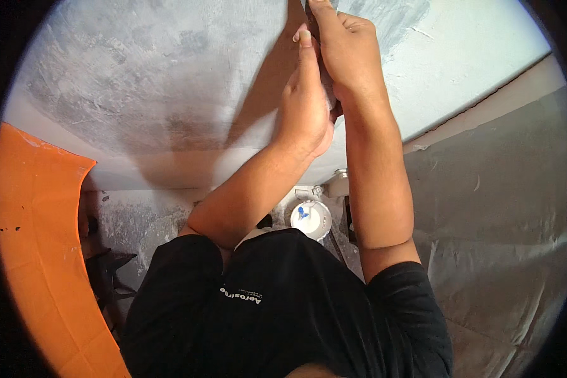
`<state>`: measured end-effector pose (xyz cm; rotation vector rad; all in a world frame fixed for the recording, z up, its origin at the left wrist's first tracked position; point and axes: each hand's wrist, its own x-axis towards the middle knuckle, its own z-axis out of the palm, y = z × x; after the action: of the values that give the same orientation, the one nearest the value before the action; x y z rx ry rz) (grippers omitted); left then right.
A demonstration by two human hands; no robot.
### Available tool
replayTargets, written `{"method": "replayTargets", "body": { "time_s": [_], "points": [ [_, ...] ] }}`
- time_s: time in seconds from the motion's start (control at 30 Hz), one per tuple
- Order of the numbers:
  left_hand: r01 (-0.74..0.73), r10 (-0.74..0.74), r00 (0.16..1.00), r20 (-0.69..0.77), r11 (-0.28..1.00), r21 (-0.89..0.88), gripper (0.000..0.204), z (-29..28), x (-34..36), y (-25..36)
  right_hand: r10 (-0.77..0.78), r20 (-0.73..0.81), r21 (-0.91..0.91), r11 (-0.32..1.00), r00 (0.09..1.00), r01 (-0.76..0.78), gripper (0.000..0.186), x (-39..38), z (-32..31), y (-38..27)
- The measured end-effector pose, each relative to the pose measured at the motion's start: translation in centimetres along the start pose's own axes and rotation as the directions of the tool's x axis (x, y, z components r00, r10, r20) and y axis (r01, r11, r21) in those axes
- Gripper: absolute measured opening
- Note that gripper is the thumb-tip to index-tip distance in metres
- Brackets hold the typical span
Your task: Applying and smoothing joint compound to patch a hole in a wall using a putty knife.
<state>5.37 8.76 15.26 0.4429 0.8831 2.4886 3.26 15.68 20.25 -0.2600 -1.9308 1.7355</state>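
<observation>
Both arms reach up to the grey-and-white smeared wall (pixel 157 69). My right hand (pixel 354 53) is closed round a long, narrow dark grey tool (pixel 326 82), its thumb lying along the upper end. Lower and to the left, my left hand (pixel 304 110) grips the same tool from the side, thumb pointing up. Most of the left fingers are hidden behind it. The tool is seen nearly edge-on and its top runs out of view, so its exact kind does not show. Its shadow falls on the wall to the left.
A white bucket (pixel 326 222) with pale, wet-looking stuff and a blue piece (pixel 303 213) inside stands below on the splattered floor (pixel 135 217). An orange sheet (pixel 41 239) hangs at the left. Grey sheeting (pixel 498 252) covers the right side.
</observation>
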Motion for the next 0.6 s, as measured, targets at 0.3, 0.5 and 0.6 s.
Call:
{"method": "replayTargets", "body": {
  "time_s": [0.3, 0.5, 0.6],
  "points": [
    [-0.171, 0.169, 0.985, 0.025, 0.969, 0.181, 0.065, -3.9, -2.3, -3.9, -0.167, 0.094, 0.131, 0.979, 0.981, 0.154, 0.042, -4.8, -0.9, 4.6],
    [-0.293, 0.276, 0.956, 0.101, 0.861, 0.415, 0.038, -8.2, -6.1, -7.2, 0.006, 0.300, 0.305, 0.947, 0.954, -0.102, 0.029, -10.5, -5.3, 10.6],
    [-0.194, 0.212, 0.977, -0.016, 0.919, 0.344, 0.028, -9.8, -8.7, -9.9, 0.115, 0.401, 0.219, 0.951, 0.909, -0.217, 0.038, -12.7, -6.9, 12.2]
  ]
}}
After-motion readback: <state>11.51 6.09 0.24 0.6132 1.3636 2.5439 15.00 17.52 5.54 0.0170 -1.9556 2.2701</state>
